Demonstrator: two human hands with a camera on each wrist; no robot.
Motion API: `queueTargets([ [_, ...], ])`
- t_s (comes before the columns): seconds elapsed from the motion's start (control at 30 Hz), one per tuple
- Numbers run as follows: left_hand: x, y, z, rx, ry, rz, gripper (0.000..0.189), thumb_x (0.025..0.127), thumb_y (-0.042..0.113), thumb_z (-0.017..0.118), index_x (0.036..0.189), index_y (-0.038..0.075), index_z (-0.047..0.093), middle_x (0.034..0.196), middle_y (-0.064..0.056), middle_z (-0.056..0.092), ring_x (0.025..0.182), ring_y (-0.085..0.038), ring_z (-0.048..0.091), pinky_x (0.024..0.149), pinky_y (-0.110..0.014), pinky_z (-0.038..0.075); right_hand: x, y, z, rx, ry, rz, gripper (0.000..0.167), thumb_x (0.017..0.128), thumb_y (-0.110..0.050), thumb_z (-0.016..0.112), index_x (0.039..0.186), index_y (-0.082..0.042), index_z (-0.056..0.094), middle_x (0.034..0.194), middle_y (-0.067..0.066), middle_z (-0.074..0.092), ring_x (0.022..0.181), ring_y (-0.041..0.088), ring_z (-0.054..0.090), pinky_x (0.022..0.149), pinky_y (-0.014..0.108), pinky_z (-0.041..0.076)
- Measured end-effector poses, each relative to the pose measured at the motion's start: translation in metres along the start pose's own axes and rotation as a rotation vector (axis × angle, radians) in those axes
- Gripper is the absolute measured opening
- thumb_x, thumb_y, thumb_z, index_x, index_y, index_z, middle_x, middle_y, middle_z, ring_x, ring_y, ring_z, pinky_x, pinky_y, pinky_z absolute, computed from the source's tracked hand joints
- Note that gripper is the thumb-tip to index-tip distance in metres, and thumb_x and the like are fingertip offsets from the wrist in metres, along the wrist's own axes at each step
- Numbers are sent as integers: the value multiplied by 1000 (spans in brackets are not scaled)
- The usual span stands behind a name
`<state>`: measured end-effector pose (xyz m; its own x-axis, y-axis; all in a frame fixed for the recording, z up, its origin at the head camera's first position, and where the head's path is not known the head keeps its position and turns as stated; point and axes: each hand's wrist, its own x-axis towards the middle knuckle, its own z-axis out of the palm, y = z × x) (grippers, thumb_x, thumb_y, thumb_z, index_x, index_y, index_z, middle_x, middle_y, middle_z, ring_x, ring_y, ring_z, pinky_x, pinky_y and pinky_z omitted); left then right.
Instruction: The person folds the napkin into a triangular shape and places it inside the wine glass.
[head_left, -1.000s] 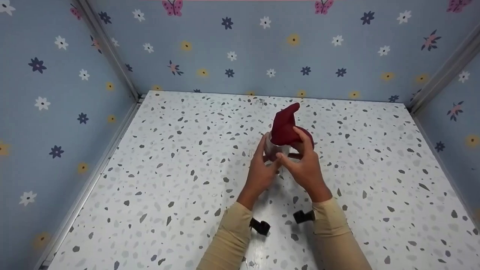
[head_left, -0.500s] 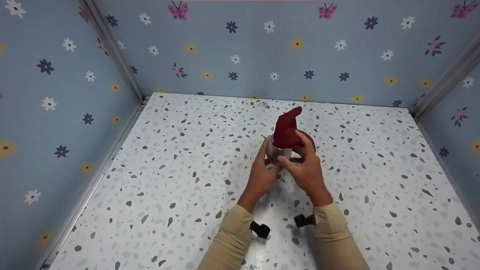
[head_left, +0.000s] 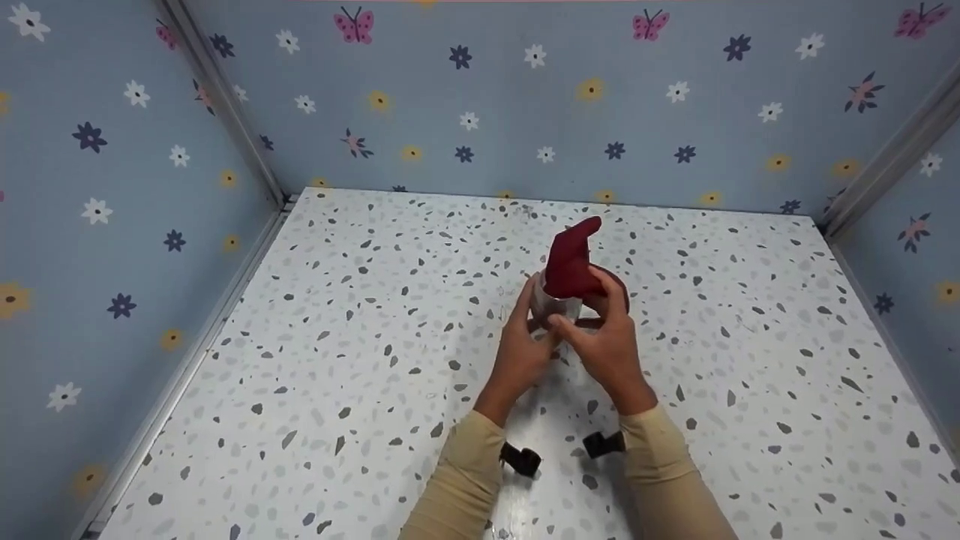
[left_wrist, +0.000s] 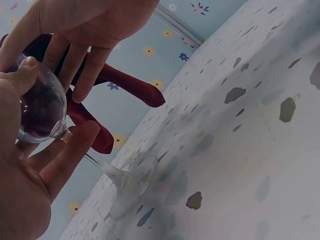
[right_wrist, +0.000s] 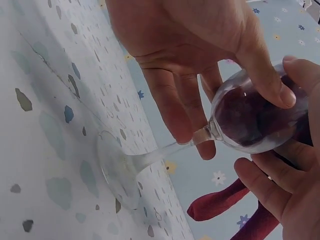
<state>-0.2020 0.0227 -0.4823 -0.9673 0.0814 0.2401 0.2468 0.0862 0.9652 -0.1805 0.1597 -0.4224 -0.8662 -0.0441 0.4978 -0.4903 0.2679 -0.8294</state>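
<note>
A clear stemmed wine glass (head_left: 556, 307) is between my two hands, with a dark red cloth (head_left: 568, 266) stuffed into its bowl and loose ends hanging over the rim. My left hand (head_left: 523, 349) grips the lower bowl, thumb on its side and fingers around by the stem. On the other side, my right hand (head_left: 609, 349) has its thumb against the bowl and its fingers on the cloth at the rim. Below them the glass foot (right_wrist: 117, 170) is close to the table; I cannot tell whether it touches.
The speckled white tabletop (head_left: 360, 300) spreads around the hands. Blue flowered panels (head_left: 525, 97) enclose it at the back and both sides, with metal strips at the corners. Dark wrist camera mounts (head_left: 521, 459) stick out inward from the tan sleeves (head_left: 457, 465).
My right hand shifts slightly left, its thumb sliding a little along the bowl. The left hand keeps its grip, and the cloth stays in the glass. The head view tilts slightly.
</note>
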Motion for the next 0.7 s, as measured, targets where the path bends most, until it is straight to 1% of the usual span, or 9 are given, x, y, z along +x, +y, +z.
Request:
queueTargets([
  [0.07, 0, 0, 0, 17, 5, 5, 80, 95, 36, 70, 160, 36, 23, 157, 2, 38, 119, -27, 61, 83, -31, 56, 0, 0, 3, -20, 12, -10, 81, 83, -11, 84, 148, -3, 36, 135, 16, 57, 118, 26, 61, 79, 52, 55],
  [0.13, 1, -1, -1, 36, 10, 1, 79, 95, 34, 70, 159, 40, 23, 157, 2, 38, 119, -26, 61, 83, -31, 55, 0, 1, 5, -35, 20, -24, 84, 81, -11, 85, 148, -2, 35, 135, 16, 57, 117, 26, 62, 78, 53, 55],
  [0.2, 1, -3, -1, 57, 13, -2, 80, 95, 33, 70, 159, 41, 23, 157, 3, 38, 119, -25, 60, 84, -31, 55, -1, 3, 7, -48, 28, -36, 86, 80, -10, 87, 147, 0, 34, 134, 16, 57, 115, 27, 63, 76, 53, 55],
  [0.27, 0, -3, -1, 69, 11, -10, 79, 96, 34, 70, 159, 43, 22, 157, 4, 37, 119, -24, 60, 85, -30, 54, -1, 6, 8, -55, 37, -38, 87, 79, -9, 87, 147, -1, 34, 133, 17, 57, 112, 28, 64, 76, 50, 55],
  [0.37, -1, -3, -1, 62, 7, -26, 80, 95, 33, 70, 158, 45, 21, 158, 3, 36, 119, -24, 60, 85, -30, 54, -1, 21, 10, -51, 47, -16, 88, 79, -10, 87, 149, -6, 34, 130, 15, 61, 108, 27, 65, 77, 45, 56],
  [0.47, -2, -2, -3, 61, 11, -43, 81, 95, 33, 70, 158, 47, 21, 158, 3, 36, 118, -23, 61, 83, -30, 55, -1, 36, 11, -48, 32, 8, 89, 80, -15, 87, 151, -13, 33, 129, 12, 63, 106, 25, 66, 79, 39, 57],
  [0.5, -3, -1, -3, 65, 12, -46, 81, 95, 33, 70, 158, 46, 21, 158, 4, 37, 117, -23, 62, 82, -31, 55, -1, 41, 11, -47, 25, 14, 90, 80, -17, 87, 151, -15, 32, 129, 10, 63, 106, 23, 66, 79, 39, 57],
  [0.57, -4, 0, -5, 91, 9, -46, 81, 95, 36, 70, 158, 45, 21, 158, 5, 37, 117, -22, 62, 82, -32, 55, -1, 44, 10, -40, 11, 17, 90, 81, -20, 86, 152, -18, 31, 131, 9, 63, 107, 21, 66, 79, 37, 57],
  [0.7, -3, 2, -10, 144, -9, -26, 81, 94, 41, 69, 159, 42, 20, 158, 8, 36, 116, -19, 63, 84, -33, 54, 0, 42, 10, -22, -1, 16, 89, 82, -18, 85, 152, -17, 30, 134, 9, 60, 111, 21, 65, 77, 33, 57],
])
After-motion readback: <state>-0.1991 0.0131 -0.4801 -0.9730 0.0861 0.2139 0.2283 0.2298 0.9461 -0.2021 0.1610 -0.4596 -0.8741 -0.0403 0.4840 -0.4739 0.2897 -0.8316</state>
